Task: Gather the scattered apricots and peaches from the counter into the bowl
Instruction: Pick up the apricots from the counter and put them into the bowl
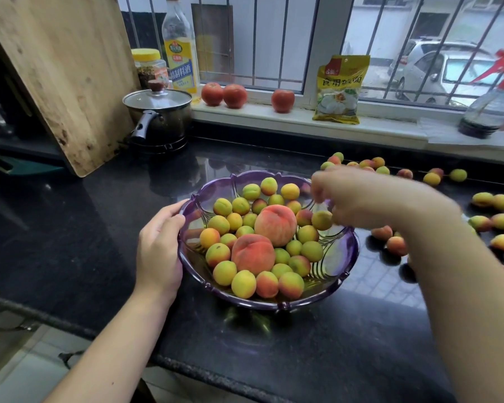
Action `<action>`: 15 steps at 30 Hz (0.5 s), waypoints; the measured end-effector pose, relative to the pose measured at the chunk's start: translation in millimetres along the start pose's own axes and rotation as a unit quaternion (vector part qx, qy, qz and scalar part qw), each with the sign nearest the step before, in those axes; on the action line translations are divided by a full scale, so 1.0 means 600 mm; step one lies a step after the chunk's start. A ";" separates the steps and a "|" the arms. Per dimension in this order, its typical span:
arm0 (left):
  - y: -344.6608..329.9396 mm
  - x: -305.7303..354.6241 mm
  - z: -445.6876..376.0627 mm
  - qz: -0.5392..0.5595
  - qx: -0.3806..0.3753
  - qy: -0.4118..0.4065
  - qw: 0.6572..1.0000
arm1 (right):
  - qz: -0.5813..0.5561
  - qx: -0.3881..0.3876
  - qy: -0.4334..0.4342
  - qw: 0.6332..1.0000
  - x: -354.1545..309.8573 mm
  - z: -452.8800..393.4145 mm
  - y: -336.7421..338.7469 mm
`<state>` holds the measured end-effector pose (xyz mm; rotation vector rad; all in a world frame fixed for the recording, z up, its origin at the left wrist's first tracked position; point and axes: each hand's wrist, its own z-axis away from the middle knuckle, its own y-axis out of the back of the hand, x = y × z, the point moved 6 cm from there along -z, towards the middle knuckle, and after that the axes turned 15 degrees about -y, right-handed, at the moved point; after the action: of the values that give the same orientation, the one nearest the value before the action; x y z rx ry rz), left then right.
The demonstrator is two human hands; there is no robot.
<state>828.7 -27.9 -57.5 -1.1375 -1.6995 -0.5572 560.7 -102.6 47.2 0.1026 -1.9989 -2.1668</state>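
Note:
A purple glass bowl [336, 274] stands on the black counter, holding several yellow-green apricots and two peaches [275, 225]. My left hand [157, 248] grips the bowl's left rim. My right hand [358, 196] is blurred above the bowl's right side, fingers spread and pointing down. One apricot [321, 220] hangs just under those fingers, over the bowl; I cannot tell whether the fingers still touch it. More apricots [490, 200] lie scattered on the counter to the right and behind my right arm.
A steel pot with a glass lid [157, 114] and a leaning wooden board [61, 71] stand at the back left. Three tomatoes [234, 96], a yellow packet [339, 88], bottles and a spray bottle [490, 112] line the windowsill. The counter's front edge [186, 367] runs below.

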 end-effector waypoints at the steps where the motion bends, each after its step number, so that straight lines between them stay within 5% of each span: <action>1: 0.001 0.000 0.000 -0.001 0.001 -0.001 1.000 | -0.036 0.022 -0.017 0.999 0.025 -0.003 0.020; 4: 0.000 0.000 -0.001 -0.001 0.004 -0.006 1.000 | -0.097 0.074 -0.098 0.988 0.118 -0.010 0.054; 8: -0.001 -0.001 -0.001 -0.003 0.006 0.000 1.000 | -0.062 -0.030 -0.191 0.979 0.183 -0.028 -0.018; 15: -0.002 0.001 0.000 -0.005 0.007 0.005 1.000 | 0.043 -0.130 -0.200 0.970 0.159 -0.051 -0.087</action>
<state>827.8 -28.1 -56.9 -1.1163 -1.6978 -0.5559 468.2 -146.8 0.2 -0.4855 -1.8303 -2.5226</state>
